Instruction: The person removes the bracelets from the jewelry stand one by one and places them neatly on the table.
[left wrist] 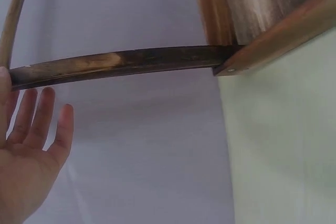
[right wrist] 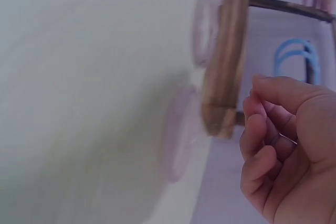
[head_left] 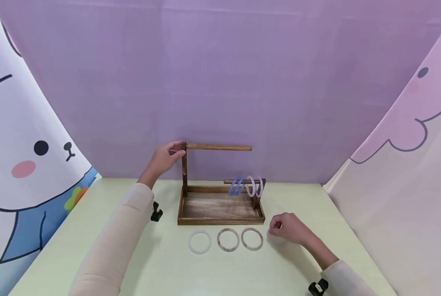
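A wooden bangle stand (head_left: 220, 221) has a tall bar on the left and a low bar on the right. My left hand (head_left: 165, 158) grips the top of its tall post (left wrist: 121, 64), thumb on one side and fingers on the other. Two blue bangles (head_left: 236, 186) and two pale ones (head_left: 250, 186) hang on the low bar. Loosely curled and with nothing seen in it, my right hand (head_left: 288, 227) hovers by the stand's front right corner. Below it a clear pinkish bangle (right wrist: 181, 135) lies on the table, apart from the fingers.
In front of the stand lie a whitish bangle (head_left: 200, 251) and two brownish-grey bangles (head_left: 228, 250), flat in a row. The upper bar (head_left: 220, 146) carries no bangle. Behind the pale table (head_left: 168, 263) stands a purple cloth backdrop (head_left: 242, 82), with printed cloths on both sides.
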Tool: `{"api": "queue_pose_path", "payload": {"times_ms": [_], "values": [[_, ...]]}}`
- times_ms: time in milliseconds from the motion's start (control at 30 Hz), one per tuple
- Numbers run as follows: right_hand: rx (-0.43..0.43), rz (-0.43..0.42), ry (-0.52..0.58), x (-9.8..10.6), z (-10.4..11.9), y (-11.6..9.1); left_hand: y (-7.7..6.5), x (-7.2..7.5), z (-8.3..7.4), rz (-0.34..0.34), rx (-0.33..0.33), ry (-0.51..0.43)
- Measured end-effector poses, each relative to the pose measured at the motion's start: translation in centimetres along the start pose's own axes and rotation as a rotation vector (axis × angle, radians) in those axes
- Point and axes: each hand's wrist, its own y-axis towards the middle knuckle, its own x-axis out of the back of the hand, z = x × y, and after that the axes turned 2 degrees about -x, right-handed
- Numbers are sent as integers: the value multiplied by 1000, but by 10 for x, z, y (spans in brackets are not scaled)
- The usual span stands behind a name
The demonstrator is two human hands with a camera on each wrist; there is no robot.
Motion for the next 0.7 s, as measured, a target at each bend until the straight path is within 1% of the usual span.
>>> {"api": "queue_pose_path", "payload": {"times_ms": [67,200,400,500,700], "values": [[-7,-7,19,2,7,2,-1,-3,2,17,19,7],[5,-22,75,2,21,11,-3,-9,9,38,33,20],[22,-60,143,-8,45,28,-5,-18,23,46,47,37],[25,-100,173,-14,58,35,-7,-21,28,48,50,26],[17,-240,215,-22,86,49,-10,-27,40,29,29,22]]}}
